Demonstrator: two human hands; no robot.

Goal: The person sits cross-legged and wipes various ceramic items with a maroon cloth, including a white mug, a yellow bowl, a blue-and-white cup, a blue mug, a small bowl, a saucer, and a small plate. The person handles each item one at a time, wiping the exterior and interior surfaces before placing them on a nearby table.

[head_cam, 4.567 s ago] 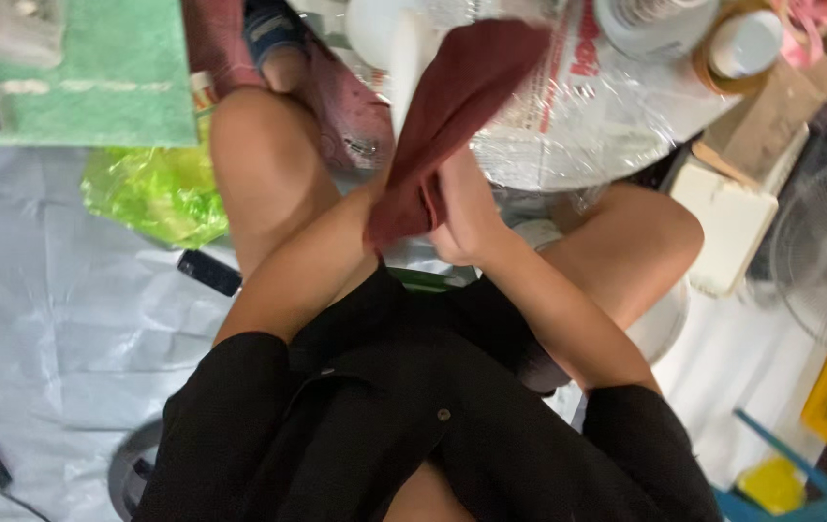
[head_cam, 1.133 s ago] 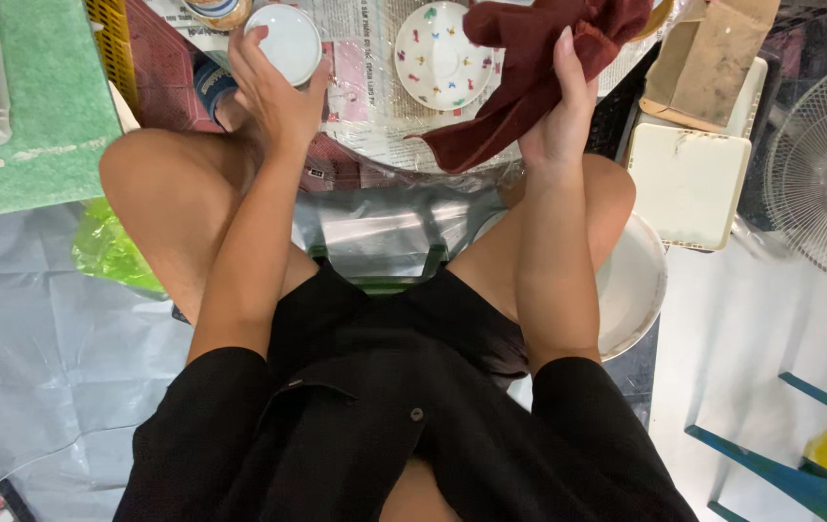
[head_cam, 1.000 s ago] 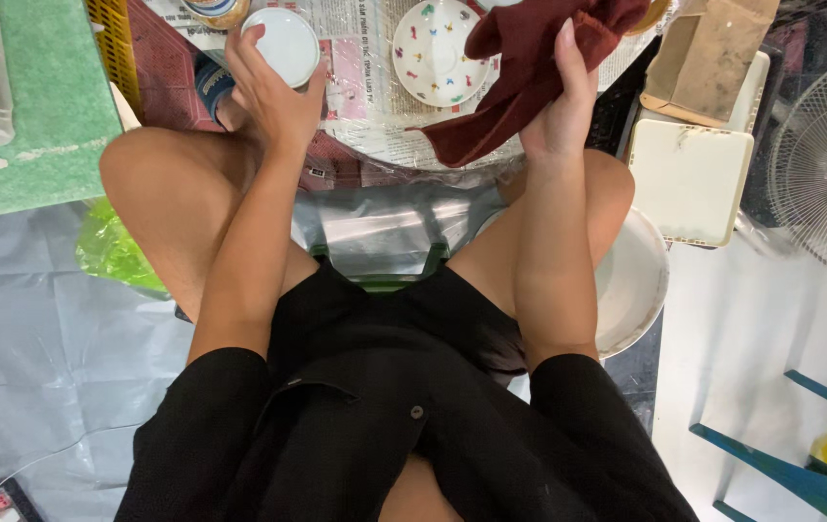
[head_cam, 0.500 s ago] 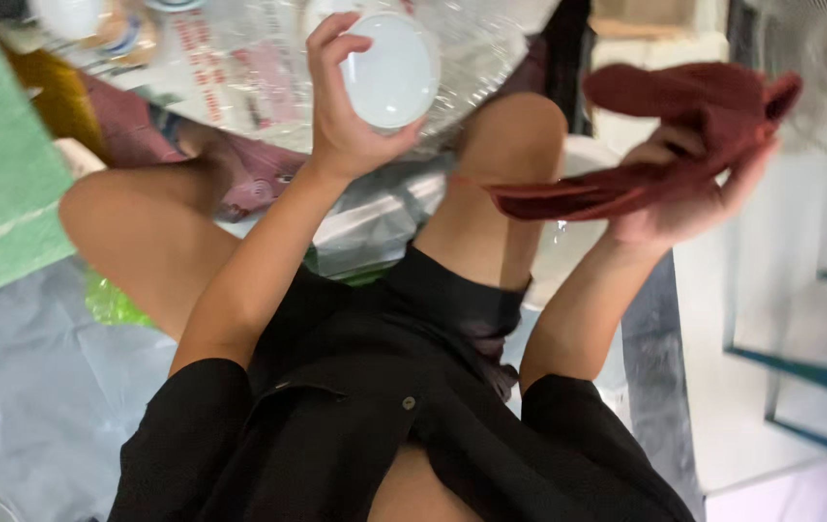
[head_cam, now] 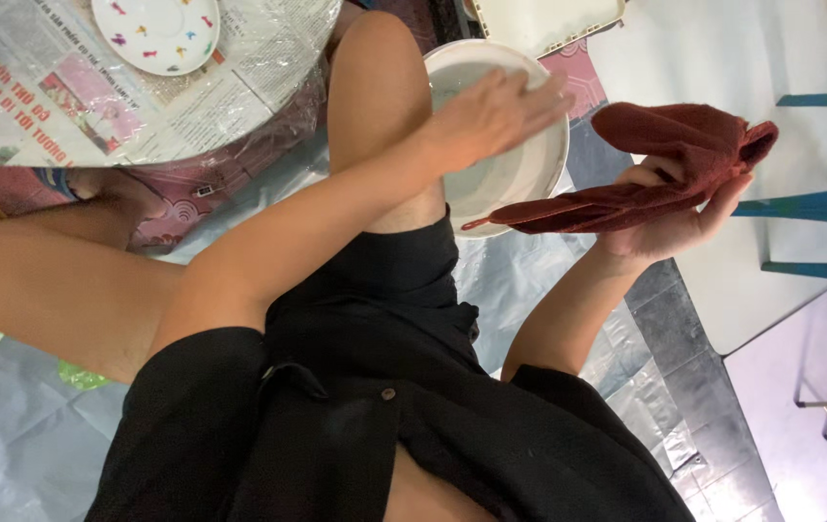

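Head view, looking down over a black shirt and bare knees. Left hand (head_cam: 491, 114) stretched far across the body, forearm running diagonally from lower left to upper right, palm down over the white basin (head_cam: 539, 169). Fingers extended and close together, laid over the basin's upper rim; whether anything sits under the palm cannot be told. Basin on the floor just beside the right knee, pale inside, part of its wall hidden by the forearm and by the cloth.

Right hand (head_cam: 670, 217) raised to the right of the basin, elbow bent, forearm rising from the lap, palm turned upward. Fingers curled around the dark red cloth (head_cam: 670, 159), gripping it; cloth bunched above the hand and trailing in a flat fold leftward, its tip over the basin's edge.

At upper left, a round table (head_cam: 268, 87) covered with newspaper under clear plastic, bearing a white plate with small coloured marks (head_cam: 154, 31), well apart from both hands.
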